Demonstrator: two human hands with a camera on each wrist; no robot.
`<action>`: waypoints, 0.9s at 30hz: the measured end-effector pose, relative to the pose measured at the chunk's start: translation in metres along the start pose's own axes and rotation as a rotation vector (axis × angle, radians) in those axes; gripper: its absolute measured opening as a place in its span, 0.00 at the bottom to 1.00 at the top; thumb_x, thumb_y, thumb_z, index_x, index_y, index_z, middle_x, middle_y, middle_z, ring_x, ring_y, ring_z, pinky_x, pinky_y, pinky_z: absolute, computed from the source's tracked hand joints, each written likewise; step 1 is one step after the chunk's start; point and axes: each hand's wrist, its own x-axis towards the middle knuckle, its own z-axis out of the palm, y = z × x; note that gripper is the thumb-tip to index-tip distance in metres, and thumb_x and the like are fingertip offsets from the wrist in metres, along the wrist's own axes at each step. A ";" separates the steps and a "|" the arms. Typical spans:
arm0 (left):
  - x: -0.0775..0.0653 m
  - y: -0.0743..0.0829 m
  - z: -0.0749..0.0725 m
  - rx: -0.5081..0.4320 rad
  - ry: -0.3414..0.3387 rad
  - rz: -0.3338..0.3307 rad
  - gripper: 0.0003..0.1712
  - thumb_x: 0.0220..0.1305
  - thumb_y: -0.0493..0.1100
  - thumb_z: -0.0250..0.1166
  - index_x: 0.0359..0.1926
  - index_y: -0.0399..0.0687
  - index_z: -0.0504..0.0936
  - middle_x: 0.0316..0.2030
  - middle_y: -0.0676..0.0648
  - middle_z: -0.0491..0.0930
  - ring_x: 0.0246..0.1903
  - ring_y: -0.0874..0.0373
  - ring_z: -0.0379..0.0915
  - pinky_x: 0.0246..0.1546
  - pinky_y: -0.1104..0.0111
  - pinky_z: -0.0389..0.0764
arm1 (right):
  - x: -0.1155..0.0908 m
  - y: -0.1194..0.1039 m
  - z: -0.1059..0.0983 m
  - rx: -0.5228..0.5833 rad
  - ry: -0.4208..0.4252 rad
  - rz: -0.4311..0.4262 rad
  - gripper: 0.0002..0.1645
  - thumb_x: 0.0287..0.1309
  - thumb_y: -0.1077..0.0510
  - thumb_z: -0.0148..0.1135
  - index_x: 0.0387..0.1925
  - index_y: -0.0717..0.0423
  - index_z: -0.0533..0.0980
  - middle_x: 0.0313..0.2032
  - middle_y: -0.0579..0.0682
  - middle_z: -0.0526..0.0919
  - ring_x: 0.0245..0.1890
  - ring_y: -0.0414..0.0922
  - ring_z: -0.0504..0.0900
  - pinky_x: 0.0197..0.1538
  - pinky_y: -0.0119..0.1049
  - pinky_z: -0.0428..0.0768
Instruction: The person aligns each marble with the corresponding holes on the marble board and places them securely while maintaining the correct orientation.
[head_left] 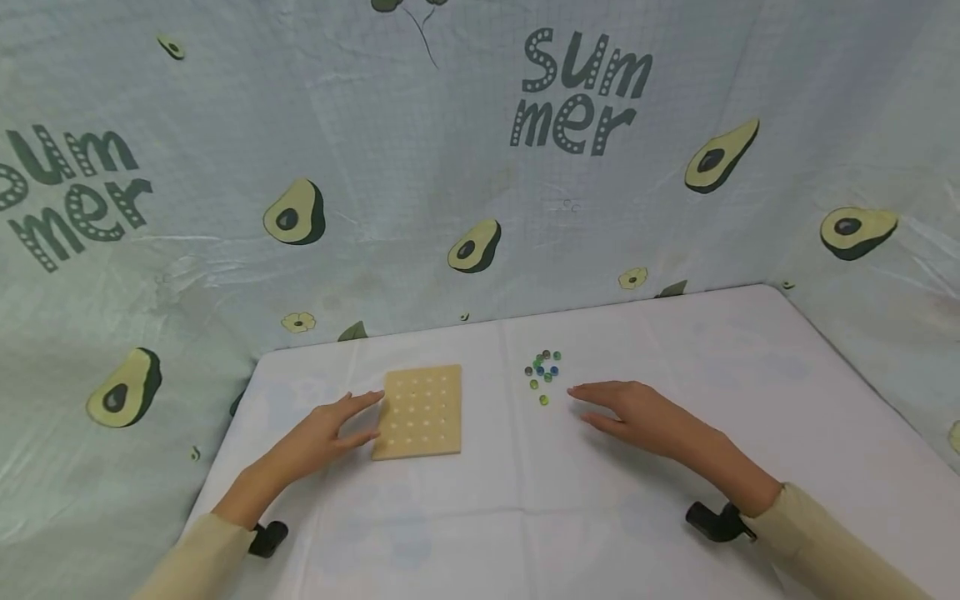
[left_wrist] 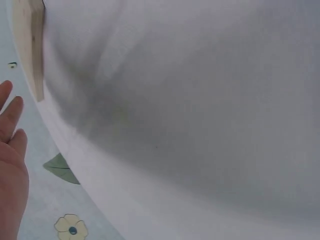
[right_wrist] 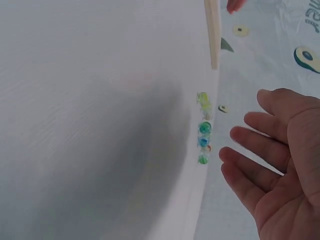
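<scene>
Left hand (head_left: pixel 324 433), fingers extended and grasping nothing, hovers at the left edge of a flat, tan wooden board (head_left: pixel 418 414) marked with rows of round, pale spots, contact unclear, while the right hand (head_left: pixel 643 417), fingers outstretched and likewise empty, hangs just right of a loose cluster of small green, blue and grey glass marbles (head_left: pixel 540 371) on the white cloth-covered surface (head_left: pixel 480 525)

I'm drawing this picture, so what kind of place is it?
Maybe a screened-off activity spot: avocado-print sheeting hangs behind a white-covered table with a dotted board and marbles.
</scene>
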 end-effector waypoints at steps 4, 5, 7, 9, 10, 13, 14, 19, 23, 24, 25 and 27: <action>0.008 -0.009 0.003 -0.024 -0.019 0.040 0.37 0.68 0.50 0.69 0.73 0.44 0.70 0.71 0.39 0.69 0.70 0.39 0.65 0.66 0.45 0.71 | 0.015 0.001 0.004 0.092 0.019 0.023 0.20 0.69 0.53 0.65 0.60 0.51 0.82 0.57 0.46 0.85 0.57 0.46 0.83 0.59 0.47 0.82; 0.010 -0.011 0.004 -0.028 -0.021 0.046 0.37 0.68 0.50 0.70 0.73 0.43 0.70 0.71 0.38 0.69 0.70 0.40 0.66 0.66 0.45 0.71 | 0.018 0.002 0.005 0.112 0.026 0.037 0.19 0.68 0.54 0.66 0.59 0.50 0.83 0.55 0.45 0.86 0.55 0.45 0.85 0.57 0.47 0.83; 0.013 -0.015 0.005 -0.030 -0.025 0.053 0.38 0.67 0.51 0.70 0.73 0.41 0.70 0.70 0.38 0.70 0.70 0.40 0.66 0.66 0.45 0.70 | 0.025 0.003 0.006 0.130 0.038 0.057 0.17 0.67 0.54 0.67 0.56 0.49 0.85 0.51 0.45 0.88 0.49 0.44 0.86 0.53 0.45 0.85; 0.016 -0.018 0.005 -0.025 -0.026 0.053 0.39 0.66 0.52 0.70 0.72 0.40 0.71 0.70 0.37 0.70 0.69 0.39 0.65 0.67 0.44 0.69 | 0.031 0.005 0.008 0.140 0.047 0.071 0.16 0.67 0.54 0.67 0.54 0.48 0.86 0.48 0.45 0.89 0.45 0.43 0.86 0.49 0.44 0.85; 0.017 -0.020 0.005 -0.022 -0.028 0.052 0.39 0.66 0.53 0.71 0.72 0.39 0.71 0.70 0.37 0.70 0.70 0.38 0.65 0.67 0.44 0.69 | 0.034 0.006 0.008 0.141 0.048 0.076 0.15 0.67 0.54 0.67 0.54 0.48 0.86 0.47 0.45 0.89 0.44 0.42 0.85 0.48 0.43 0.85; 0.020 -0.025 0.005 -0.010 -0.032 0.055 0.41 0.65 0.54 0.71 0.72 0.39 0.70 0.70 0.36 0.69 0.70 0.37 0.64 0.67 0.43 0.68 | 0.041 0.008 0.009 0.158 0.052 0.074 0.15 0.67 0.53 0.68 0.53 0.50 0.86 0.45 0.45 0.89 0.43 0.42 0.86 0.47 0.42 0.86; 0.021 -0.026 0.005 -0.006 -0.033 0.057 0.41 0.65 0.54 0.71 0.72 0.39 0.70 0.71 0.36 0.68 0.71 0.37 0.63 0.67 0.42 0.67 | 0.043 0.009 0.010 0.163 0.051 0.070 0.15 0.67 0.53 0.68 0.53 0.50 0.86 0.44 0.45 0.89 0.43 0.42 0.87 0.47 0.41 0.86; 0.025 -0.031 0.005 -0.044 -0.061 0.054 0.47 0.62 0.56 0.73 0.74 0.39 0.67 0.74 0.37 0.62 0.73 0.36 0.57 0.69 0.41 0.64 | 0.049 0.012 0.012 0.187 0.028 0.071 0.15 0.66 0.53 0.69 0.52 0.50 0.86 0.42 0.42 0.89 0.41 0.39 0.86 0.46 0.36 0.85; 0.027 -0.034 0.006 -0.106 -0.091 0.008 0.51 0.60 0.58 0.74 0.77 0.42 0.63 0.76 0.39 0.60 0.75 0.38 0.54 0.71 0.42 0.61 | 0.053 0.014 0.014 0.232 0.000 0.080 0.14 0.64 0.53 0.70 0.50 0.48 0.87 0.39 0.38 0.89 0.39 0.37 0.85 0.41 0.33 0.83; 0.027 -0.035 0.007 -0.113 -0.091 0.000 0.51 0.60 0.58 0.74 0.77 0.43 0.63 0.76 0.38 0.60 0.75 0.38 0.53 0.71 0.42 0.61 | 0.054 0.014 0.015 0.251 -0.008 0.081 0.14 0.64 0.53 0.71 0.50 0.48 0.87 0.39 0.38 0.89 0.38 0.37 0.85 0.40 0.33 0.83; 0.027 -0.035 0.008 -0.121 -0.088 -0.008 0.51 0.59 0.58 0.74 0.77 0.43 0.63 0.76 0.38 0.60 0.75 0.38 0.53 0.71 0.41 0.61 | 0.056 0.015 0.016 0.269 -0.016 0.082 0.13 0.64 0.54 0.71 0.50 0.48 0.87 0.38 0.37 0.89 0.37 0.36 0.85 0.39 0.32 0.82; 0.028 -0.036 0.011 -0.122 -0.082 -0.020 0.51 0.59 0.59 0.74 0.77 0.44 0.63 0.76 0.39 0.60 0.75 0.37 0.52 0.71 0.40 0.59 | 0.058 0.016 0.017 0.295 -0.029 0.092 0.13 0.63 0.54 0.71 0.49 0.48 0.88 0.38 0.37 0.89 0.36 0.35 0.84 0.38 0.31 0.81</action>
